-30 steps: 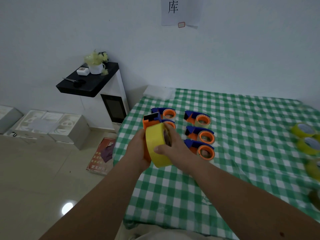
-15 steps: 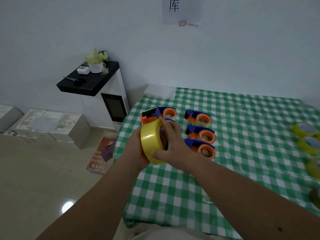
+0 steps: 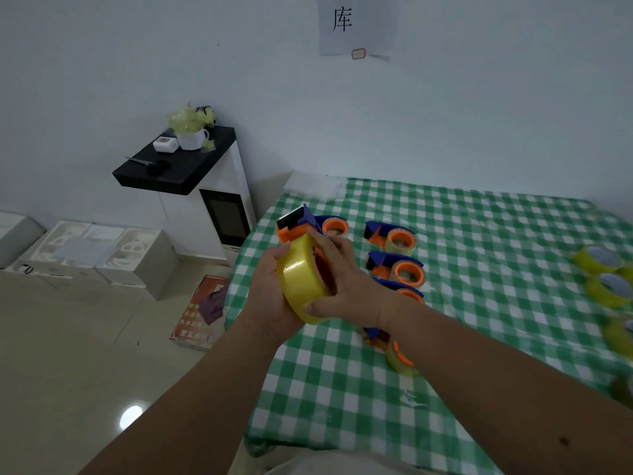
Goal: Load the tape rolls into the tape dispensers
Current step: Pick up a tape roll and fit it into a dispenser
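Observation:
Above the table's left edge I hold an orange and blue tape dispenser (image 3: 296, 223) with a yellow tape roll (image 3: 298, 281) against its side. My left hand (image 3: 269, 296) grips the dispenser from behind, mostly hidden by the roll. My right hand (image 3: 346, 286) holds the roll, thumb on its rim and fingers over its core. Several more dispensers lie on the green checked tablecloth (image 3: 479, 241): one (image 3: 334, 226) behind my hands, two (image 3: 390, 236) (image 3: 395, 267) to the right, one (image 3: 399, 353) under my right forearm. Loose yellow rolls (image 3: 597, 258) (image 3: 609, 287) sit at the right edge.
A white cabinet with a black top (image 3: 178, 166) stands left of the table, bearing scissors and a white pot. White foam boxes (image 3: 92, 252) and a red booklet (image 3: 202, 310) lie on the tiled floor. A paper sign (image 3: 356, 25) hangs on the wall.
The dispenser and roll have tilted, so the cutter end now points up and away. My right fingers have spread further over the roll's core. A dispenser under my right forearm has come into view.

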